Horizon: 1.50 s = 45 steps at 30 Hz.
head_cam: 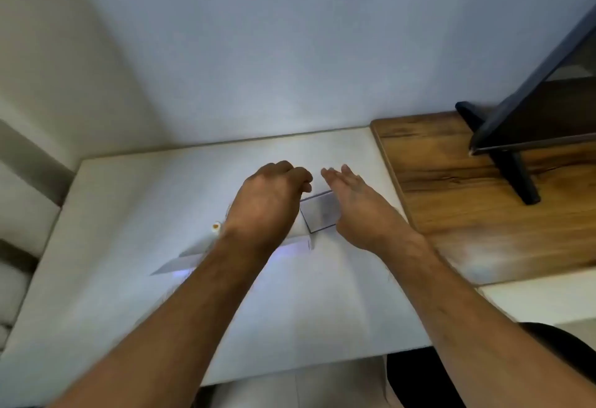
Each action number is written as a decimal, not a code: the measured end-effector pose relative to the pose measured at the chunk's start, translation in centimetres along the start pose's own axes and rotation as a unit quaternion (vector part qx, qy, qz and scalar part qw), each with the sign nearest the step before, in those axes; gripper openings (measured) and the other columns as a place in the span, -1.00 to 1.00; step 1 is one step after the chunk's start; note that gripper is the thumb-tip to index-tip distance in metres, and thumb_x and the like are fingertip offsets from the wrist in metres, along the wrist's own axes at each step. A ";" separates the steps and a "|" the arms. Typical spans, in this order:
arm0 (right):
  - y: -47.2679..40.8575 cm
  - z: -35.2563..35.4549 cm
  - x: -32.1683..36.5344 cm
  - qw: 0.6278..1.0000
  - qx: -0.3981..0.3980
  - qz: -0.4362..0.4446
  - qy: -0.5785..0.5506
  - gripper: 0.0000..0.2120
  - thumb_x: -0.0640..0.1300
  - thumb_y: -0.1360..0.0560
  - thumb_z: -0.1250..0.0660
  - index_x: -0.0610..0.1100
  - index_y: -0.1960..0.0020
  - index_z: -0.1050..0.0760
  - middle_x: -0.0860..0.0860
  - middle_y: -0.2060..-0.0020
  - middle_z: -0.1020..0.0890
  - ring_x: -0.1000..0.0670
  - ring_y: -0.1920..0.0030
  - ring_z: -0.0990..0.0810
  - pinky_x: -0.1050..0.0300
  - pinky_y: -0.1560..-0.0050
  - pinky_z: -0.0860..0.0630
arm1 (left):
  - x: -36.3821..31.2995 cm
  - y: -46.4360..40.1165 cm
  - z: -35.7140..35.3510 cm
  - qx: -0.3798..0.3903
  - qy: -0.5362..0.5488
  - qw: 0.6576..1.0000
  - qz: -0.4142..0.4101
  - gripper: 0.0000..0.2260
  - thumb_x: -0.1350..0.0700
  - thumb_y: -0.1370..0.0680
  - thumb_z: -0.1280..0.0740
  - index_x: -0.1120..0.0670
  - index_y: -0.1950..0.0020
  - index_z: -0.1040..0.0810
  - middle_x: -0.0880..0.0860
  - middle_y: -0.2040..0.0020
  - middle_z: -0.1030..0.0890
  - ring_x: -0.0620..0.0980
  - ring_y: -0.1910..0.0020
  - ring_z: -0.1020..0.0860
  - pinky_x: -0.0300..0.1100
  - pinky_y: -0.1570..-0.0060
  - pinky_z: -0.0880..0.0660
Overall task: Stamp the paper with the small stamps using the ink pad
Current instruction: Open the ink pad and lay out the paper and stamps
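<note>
A small square ink pad with a dark rim and pale grey face lies on the white table, between my two hands. My left hand hovers over its left side with the fingers curled down; whatever it may hold is hidden. My right hand is flat and open, fingers together, along the pad's right edge. White paper lies under my left forearm, mostly covered. A small white stamp with an orange top stands just left of my left wrist.
A wooden surface adjoins the table on the right and carries a dark screen on a black stand. A pale wall rises behind the table. My lap shows below the near edge at right.
</note>
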State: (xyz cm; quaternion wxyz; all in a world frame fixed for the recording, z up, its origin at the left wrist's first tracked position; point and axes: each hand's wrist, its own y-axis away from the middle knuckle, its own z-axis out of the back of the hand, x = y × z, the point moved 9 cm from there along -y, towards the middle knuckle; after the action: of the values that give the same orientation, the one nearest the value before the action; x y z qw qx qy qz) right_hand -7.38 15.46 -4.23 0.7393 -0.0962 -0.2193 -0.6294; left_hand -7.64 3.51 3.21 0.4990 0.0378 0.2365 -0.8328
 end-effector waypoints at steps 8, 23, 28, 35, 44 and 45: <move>-1.6 -0.5 -0.3 0.995 0.062 0.047 0.065 -0.27 -0.22 -0.41 -0.36 -0.01 -0.52 -0.16 -0.06 -0.51 -0.25 -0.13 -0.55 -0.03 -0.11 -0.51 -0.05 | -0.3 2.8 -3.7 -0.002 0.035 0.999 0.016 -0.85 0.32 -0.41 -0.46 0.10 0.11 -0.68 0.05 0.21 -0.67 0.10 0.25 -0.58 -0.09 0.30 -0.54; -2.0 -0.8 -0.9 0.992 0.058 0.048 0.103 -0.43 0.02 -0.40 -0.44 -0.03 -0.36 -0.37 -0.02 -0.22 -0.49 -0.08 -0.20 -0.45 -0.05 -0.15 -0.50 | -0.9 4.9 -5.8 -0.014 0.033 0.999 -0.003 -0.91 0.22 -0.46 -0.48 0.14 0.05 -0.66 0.09 0.16 -0.65 0.14 0.14 -0.57 -0.05 0.17 -0.51; -1.9 -0.3 -0.8 0.993 0.078 0.033 0.084 -0.47 0.09 -0.37 -0.36 0.00 -0.32 -0.45 -0.02 -0.20 -0.42 -0.05 -0.14 -0.49 -0.03 -0.13 -0.54 | -1.0 5.2 -5.9 -0.023 0.048 0.999 -0.003 -0.91 0.15 -0.49 -0.47 0.14 0.06 -0.63 0.08 0.13 -0.63 0.12 0.17 -0.55 -0.02 0.19 -0.51; -2.4 0.0 -1.0 0.995 0.080 0.015 0.062 -0.45 -0.09 -0.39 -0.27 0.01 -0.39 -0.39 -0.01 -0.23 -0.49 -0.05 -0.21 -0.47 0.02 -0.21 -0.48 | -0.4 5.2 -5.6 -0.034 0.054 0.997 0.041 -0.80 0.06 -0.48 -0.47 0.13 0.00 -0.55 0.07 0.04 -0.53 0.07 0.14 -0.51 -0.10 0.24 -0.51; -3.9 2.6 -2.8 0.996 -0.084 0.001 -0.011 -0.64 -0.35 -0.44 -0.25 0.02 -0.13 -0.45 -0.03 -0.06 -0.52 -0.02 0.00 -0.49 0.16 0.13 -0.44 | -1.1 4.6 -5.8 -0.020 0.033 0.999 0.013 -0.87 0.16 -0.52 -0.43 0.14 -0.04 -0.68 0.10 0.06 -0.65 0.11 0.13 -0.60 -0.06 0.16 -0.57; -4.0 2.7 -3.0 0.995 -0.096 -0.002 -0.012 -0.63 -0.36 -0.45 -0.26 0.02 -0.14 -0.46 -0.03 -0.07 -0.49 -0.03 -0.02 -0.49 0.16 0.11 -0.44 | -1.2 4.5 -5.8 -0.018 0.030 0.999 0.008 -0.88 0.17 -0.51 -0.44 0.14 -0.03 -0.68 0.10 0.08 -0.66 0.11 0.15 -0.61 -0.06 0.17 -0.58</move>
State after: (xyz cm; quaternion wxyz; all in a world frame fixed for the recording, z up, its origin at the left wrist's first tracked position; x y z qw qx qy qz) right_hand -12.15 18.50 -3.77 0.7227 -0.1736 -0.1674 -0.6477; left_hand -4.21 5.20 -3.23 0.4987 0.0561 0.2662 -0.8230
